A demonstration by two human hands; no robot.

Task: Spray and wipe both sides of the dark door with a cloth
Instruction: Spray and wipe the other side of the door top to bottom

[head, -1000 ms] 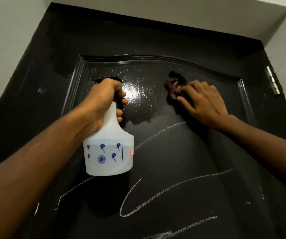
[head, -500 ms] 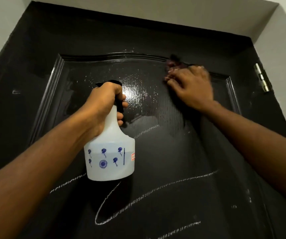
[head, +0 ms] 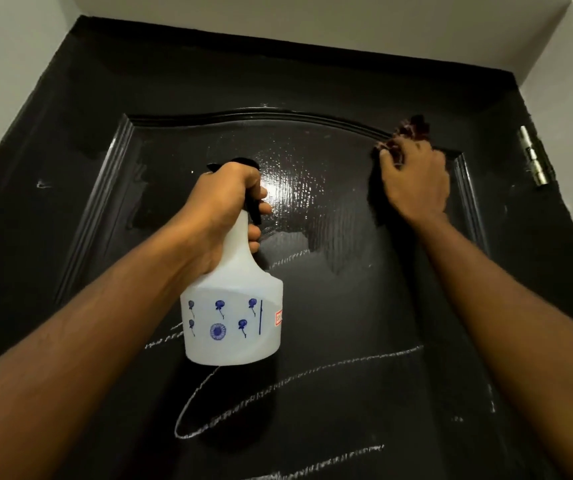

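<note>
Fingers [head: 387, 164] of the right hand [head: 416, 181] are bunching a cloth [head: 408, 131] against the door [head: 364, 306]; the left hand [head: 222, 206] is gripping a spray bottle [head: 235, 306].

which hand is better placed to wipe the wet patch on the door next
Probably the right: the right hand presses the cloth on the door beside the wet patch. The left hand is busy gripping the spray bottle.
</note>
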